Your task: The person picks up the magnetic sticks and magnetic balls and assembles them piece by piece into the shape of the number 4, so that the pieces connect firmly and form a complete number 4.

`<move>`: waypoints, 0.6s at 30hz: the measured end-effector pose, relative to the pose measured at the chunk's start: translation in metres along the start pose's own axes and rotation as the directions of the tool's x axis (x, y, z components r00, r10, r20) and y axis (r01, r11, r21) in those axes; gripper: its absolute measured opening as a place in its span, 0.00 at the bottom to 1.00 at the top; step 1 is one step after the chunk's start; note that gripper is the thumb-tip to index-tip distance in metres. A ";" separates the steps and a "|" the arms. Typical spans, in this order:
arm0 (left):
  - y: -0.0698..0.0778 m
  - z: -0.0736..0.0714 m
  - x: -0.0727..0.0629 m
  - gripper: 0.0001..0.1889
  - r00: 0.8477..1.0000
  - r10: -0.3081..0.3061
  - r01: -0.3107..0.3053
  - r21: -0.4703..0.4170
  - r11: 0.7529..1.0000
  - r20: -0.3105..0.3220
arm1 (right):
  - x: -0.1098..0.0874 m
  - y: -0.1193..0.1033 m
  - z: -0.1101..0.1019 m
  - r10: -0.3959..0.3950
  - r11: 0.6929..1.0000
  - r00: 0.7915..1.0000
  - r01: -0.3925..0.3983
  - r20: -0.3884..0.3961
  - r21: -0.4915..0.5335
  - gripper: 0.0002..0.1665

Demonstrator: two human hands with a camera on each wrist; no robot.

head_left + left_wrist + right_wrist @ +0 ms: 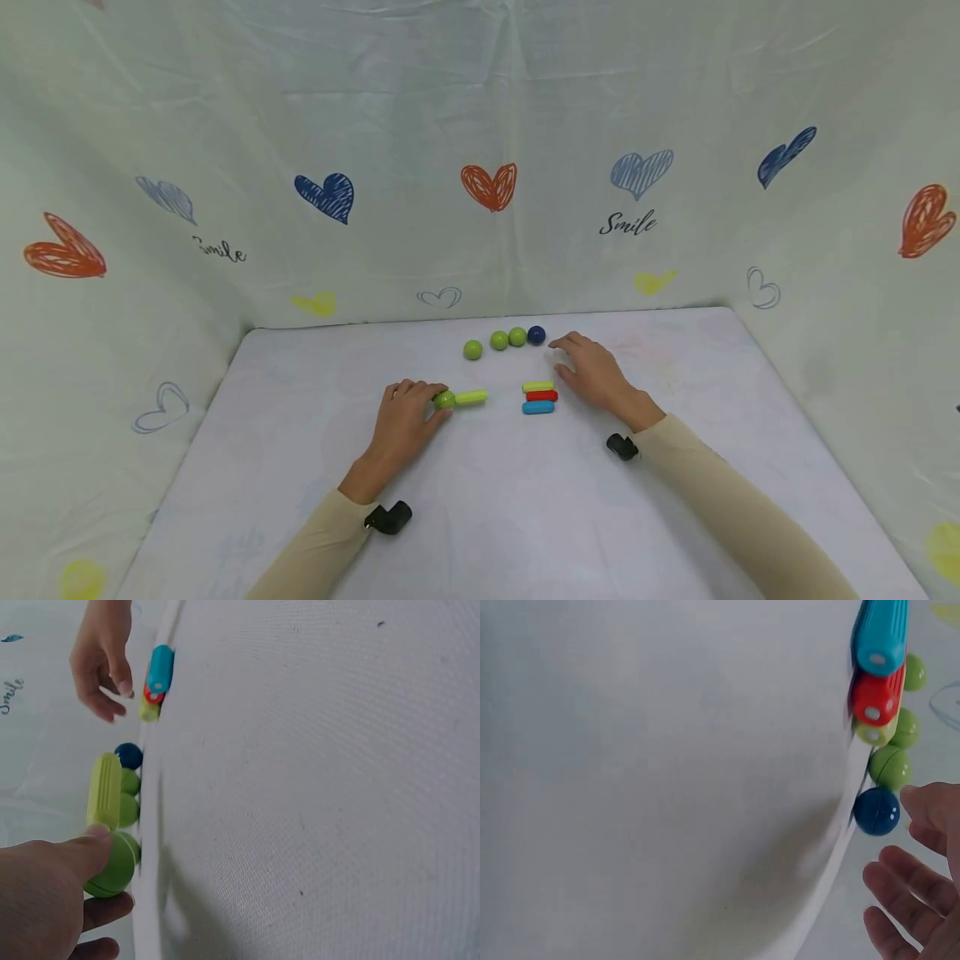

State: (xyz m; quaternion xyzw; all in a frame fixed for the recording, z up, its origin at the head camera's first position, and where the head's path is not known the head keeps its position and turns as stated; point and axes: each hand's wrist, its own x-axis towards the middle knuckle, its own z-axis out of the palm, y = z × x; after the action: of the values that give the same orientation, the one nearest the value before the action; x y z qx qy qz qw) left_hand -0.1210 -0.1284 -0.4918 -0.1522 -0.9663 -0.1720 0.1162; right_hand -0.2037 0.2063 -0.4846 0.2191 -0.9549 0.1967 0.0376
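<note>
Left hand (405, 421) pinches the green ball (445, 400), yellow stick (472, 397) touching it, over the bench (480, 517); right hand (596, 375), fingers (900, 898) spread, hovers beside the blue ball (536, 335): a careless nudge could roll it away!

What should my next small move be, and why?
I'd probably ease your right hand onto the navy ball and pinch it: that hand holds nothing and sits just beside that ball. Your left hand is busy gripping a green ball with a yellow-green rod sticking out, and the rod's far end is bare, so it might take another ball.
</note>
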 end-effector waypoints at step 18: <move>-0.003 0.003 0.001 0.20 1.000 0.007 -0.008 -0.016 1.000 -0.015 | 0.046 -0.002 0.006 -0.013 0.985 0.994 0.031 0.106 -0.171 0.34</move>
State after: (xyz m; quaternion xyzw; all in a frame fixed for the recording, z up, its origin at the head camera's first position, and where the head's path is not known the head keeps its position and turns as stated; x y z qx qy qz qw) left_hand -0.1231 -0.1297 -0.4951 -0.1555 -0.9634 -0.1806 0.1228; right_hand -0.2441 0.1840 -0.4819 0.2357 -0.9665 0.1011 0.0086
